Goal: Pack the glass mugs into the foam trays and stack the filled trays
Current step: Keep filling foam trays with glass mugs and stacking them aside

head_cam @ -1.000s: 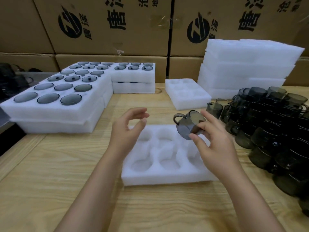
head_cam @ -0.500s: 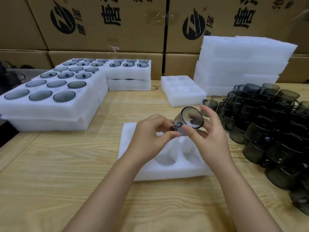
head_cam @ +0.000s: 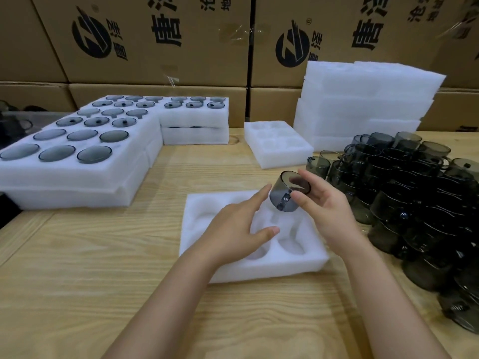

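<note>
A smoky grey glass mug (head_cam: 286,196) hangs tilted above the far right corner of a white foam tray (head_cam: 207,208) whose pockets hold nothing. My right hand (head_cam: 324,206) grips the mug, thumb on its side and fingers behind the rim. My left hand (head_cam: 238,229) hovers over the tray's middle with straight, spread fingers; its fingertips reach close to the mug's left side, and contact is unclear. Many loose grey mugs (head_cam: 414,193) crowd the table on the right.
Stacked filled foam trays (head_cam: 77,174) lie at the left, another filled stack (head_cam: 194,125) behind. A small unfilled tray (head_cam: 280,143) lies mid-back. Tall stacks of unfilled foam trays (head_cam: 363,104) stand back right. Cardboard boxes (head_cam: 155,40) wall the rear. Bare wooden table (head_cam: 103,255) lies near me.
My left hand let go of the mug and opened over the tray. My right hand turned the mug and keeps holding it above the tray's far right corner.
</note>
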### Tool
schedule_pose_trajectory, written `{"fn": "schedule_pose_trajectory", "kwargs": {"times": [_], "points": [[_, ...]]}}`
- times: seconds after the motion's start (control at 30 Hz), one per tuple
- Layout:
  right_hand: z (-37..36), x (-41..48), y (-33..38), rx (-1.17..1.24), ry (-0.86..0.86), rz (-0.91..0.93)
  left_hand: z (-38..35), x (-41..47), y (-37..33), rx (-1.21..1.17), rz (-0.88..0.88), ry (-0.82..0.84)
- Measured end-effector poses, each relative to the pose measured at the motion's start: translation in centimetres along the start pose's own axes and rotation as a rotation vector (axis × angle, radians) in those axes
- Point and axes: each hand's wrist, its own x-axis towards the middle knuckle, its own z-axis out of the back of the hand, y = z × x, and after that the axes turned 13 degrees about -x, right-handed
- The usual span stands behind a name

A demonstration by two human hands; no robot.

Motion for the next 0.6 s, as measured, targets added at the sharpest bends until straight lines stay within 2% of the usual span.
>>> {"fn": "schedule_pose_trajectory", "kwargs": {"times": [0.33, 0.6], "points": [[-0.3, 0.6, -0.4, -0.255, 0.161, -0.001, -0.2, 0.2, -0.1, 0.133, -0.094, -0.006], [-0.5, 0.7, -1.4, -0.284, 0.308, -0.077, -0.6, 0.3, 0.2, 0.195, -0.112, -0.033]]}}
